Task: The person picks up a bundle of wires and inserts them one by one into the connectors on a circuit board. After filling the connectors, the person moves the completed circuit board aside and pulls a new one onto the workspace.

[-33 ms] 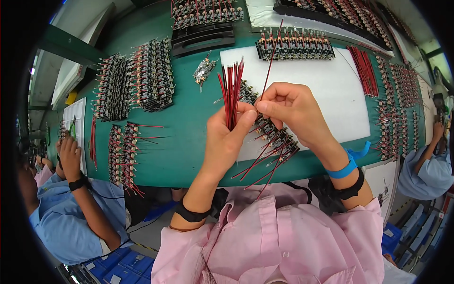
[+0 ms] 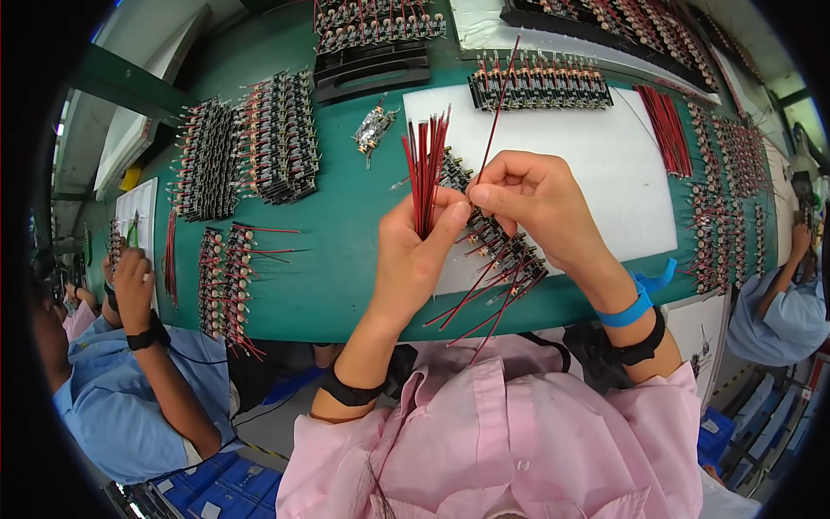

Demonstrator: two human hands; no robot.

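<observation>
My left hand (image 2: 415, 246) is closed around a bundle of red and black wires (image 2: 424, 173) that stands up out of the fist. Pinched between thumb and forefinger of my right hand (image 2: 527, 203) is a single dark red wire (image 2: 494, 121), its long end slanting up and away. The two hands almost touch at the fingertips. Under them runs a slanting row of small circuit boards (image 2: 510, 246), several with red wires trailing toward me. My fingers hide the middle of this row and the lower end of the single wire.
A white foam sheet (image 2: 622, 182) lies on the green table (image 2: 346, 259). At its far edge stands a board row (image 2: 540, 86); a loose board (image 2: 374, 130) lies left of it. Board stacks (image 2: 277, 138) stand left, a wire pile (image 2: 664, 130) right. Co-workers sit on both sides.
The wire bundle in my left hand has shifted very slightly to the right. The co-worker's hand at the left has moved a little. My right hand looks unchanged.
</observation>
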